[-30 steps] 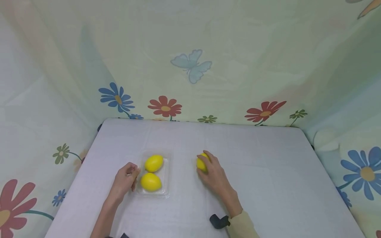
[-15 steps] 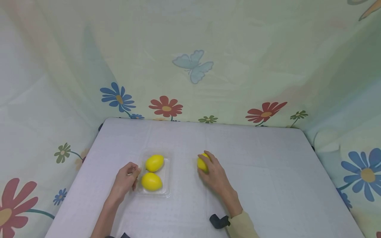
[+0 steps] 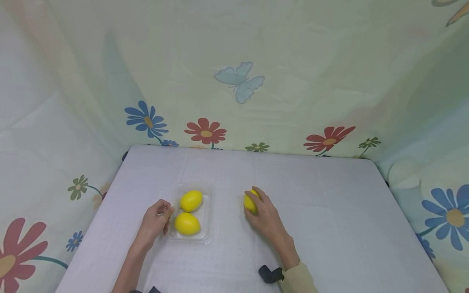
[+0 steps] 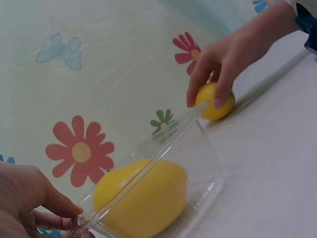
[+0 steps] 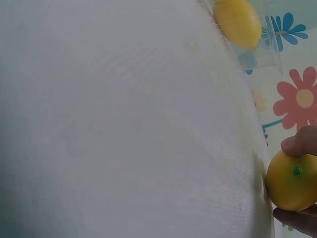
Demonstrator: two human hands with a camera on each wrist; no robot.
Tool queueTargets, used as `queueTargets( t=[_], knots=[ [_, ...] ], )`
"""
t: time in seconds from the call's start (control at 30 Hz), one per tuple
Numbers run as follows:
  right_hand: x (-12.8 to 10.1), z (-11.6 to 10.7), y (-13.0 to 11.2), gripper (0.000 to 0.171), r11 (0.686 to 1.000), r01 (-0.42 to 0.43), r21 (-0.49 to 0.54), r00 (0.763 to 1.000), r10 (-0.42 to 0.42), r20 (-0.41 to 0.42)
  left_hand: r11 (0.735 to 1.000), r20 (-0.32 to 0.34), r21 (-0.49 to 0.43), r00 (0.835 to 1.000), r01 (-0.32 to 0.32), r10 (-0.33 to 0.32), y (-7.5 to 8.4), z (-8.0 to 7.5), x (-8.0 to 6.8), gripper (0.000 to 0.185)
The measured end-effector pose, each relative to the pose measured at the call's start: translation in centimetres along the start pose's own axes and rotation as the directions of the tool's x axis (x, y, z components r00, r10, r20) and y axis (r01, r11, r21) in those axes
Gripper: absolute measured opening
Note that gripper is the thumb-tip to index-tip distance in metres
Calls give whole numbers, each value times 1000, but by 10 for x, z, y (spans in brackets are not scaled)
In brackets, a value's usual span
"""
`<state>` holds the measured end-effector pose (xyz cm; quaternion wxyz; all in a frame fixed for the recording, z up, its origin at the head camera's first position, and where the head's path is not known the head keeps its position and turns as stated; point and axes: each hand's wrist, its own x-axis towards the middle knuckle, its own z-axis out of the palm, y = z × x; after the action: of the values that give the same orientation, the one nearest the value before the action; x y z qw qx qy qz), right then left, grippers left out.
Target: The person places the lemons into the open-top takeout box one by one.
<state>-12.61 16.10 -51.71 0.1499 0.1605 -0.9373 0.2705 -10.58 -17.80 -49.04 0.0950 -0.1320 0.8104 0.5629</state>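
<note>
Head view | right hand (image 3: 266,215) grips lemon (image 3: 250,202) | no readable labels

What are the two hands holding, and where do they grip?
The right hand grips a lemon from its near side, on the table. The left hand pinches the clear tray at its left rim.

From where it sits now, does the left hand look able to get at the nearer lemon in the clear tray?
Probably yes. The left hand grips the clear tray at its left edge, right beside the nearer lemon. The tray is open on top and nothing lies between; it would have to let go of the edge first.
</note>
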Motion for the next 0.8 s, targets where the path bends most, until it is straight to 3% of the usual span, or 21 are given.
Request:
queueTargets(
  t=[0.37, 0.8],
  knots=[
    [-5, -4, -7, 56, 997, 76, 16, 996, -76, -38, 1000, 4, -4, 1000, -7, 7, 0, 0, 0, 14],
    [0, -10, -43, 60, 981, 177, 78, 984, -175, -38, 1000, 4, -5, 1000, -12, 12, 1, -1, -1, 14]
  ],
)
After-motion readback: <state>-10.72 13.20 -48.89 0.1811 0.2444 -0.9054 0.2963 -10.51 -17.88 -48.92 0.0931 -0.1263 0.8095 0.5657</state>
